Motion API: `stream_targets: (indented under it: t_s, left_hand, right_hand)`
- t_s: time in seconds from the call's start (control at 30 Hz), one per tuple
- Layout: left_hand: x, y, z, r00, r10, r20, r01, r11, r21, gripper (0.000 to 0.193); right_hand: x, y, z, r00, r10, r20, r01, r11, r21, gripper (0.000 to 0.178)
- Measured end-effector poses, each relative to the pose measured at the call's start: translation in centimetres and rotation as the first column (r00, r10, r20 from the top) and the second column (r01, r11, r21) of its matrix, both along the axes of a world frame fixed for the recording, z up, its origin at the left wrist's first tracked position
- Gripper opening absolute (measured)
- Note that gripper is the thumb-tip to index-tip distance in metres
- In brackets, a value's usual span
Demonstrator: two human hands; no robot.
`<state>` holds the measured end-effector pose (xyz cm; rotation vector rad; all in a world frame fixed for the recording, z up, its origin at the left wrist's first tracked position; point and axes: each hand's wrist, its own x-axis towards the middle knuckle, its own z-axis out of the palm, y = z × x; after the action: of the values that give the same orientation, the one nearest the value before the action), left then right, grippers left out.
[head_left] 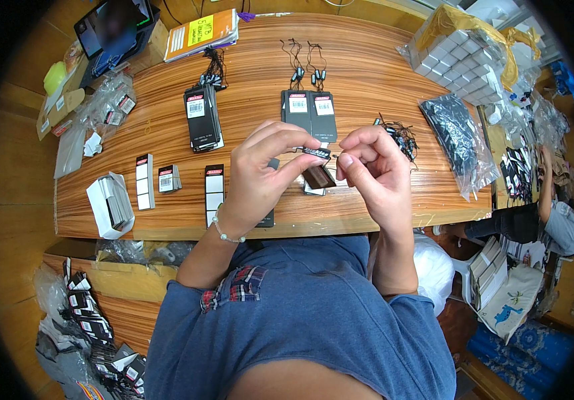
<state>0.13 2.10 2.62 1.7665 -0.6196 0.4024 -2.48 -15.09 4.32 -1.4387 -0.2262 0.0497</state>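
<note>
- Tag [316, 153]: black, oblong, pinched by the left hand [259, 167].
- Right hand [383, 170] curls just beside; its grasp, cannot tell.
- Far: flat black cards [309, 127], striped wooden table [253, 73].

Across the striped wooden table [247, 67] from me, the person's left hand [267, 163] pinches a small black piece [316, 153] between thumb and forefinger. The right hand [379, 163] is just beside it, fingers curled; I can't tell what they grip. Black tag stacks [309, 127] lie beyond, near a clear plastic bag [459, 137].
</note>
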Motion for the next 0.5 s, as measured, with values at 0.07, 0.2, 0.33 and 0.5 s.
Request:
stream_targets:
  t_s: [0.07,0.2,0.33,0.5]
  left_hand:
    - [-0.2,0.0,0.1,0.999,-0.017,-0.038,0.017,1.000,-0.017,0.017]
    - [-0.2,0.0,0.2,0.996,-0.038,-0.075,0.036,0.999,-0.024,0.016]
    - [-0.2,0.2,0.2,0.992,-0.062,-0.105,0.061,0.998,-0.013,0.014]
    - [0.1,1.2,0.0,0.980,-0.140,-0.141,0.148,0.988,0.045,0.014]
  right_hand:
    - [0.0,0.2,-0.2,1.000,0.003,-0.004,-0.003,1.000,0.006,0.012]
    - [0.2,0.3,-0.3,1.000,0.011,-0.019,-0.011,1.000,0.007,0.011]
    - [0.3,0.1,-0.4,0.998,0.041,-0.043,-0.040,0.999,0.011,0.012]
    - [0.2,-0.1,-1.3,0.987,0.132,-0.091,-0.125,0.989,0.082,0.013]
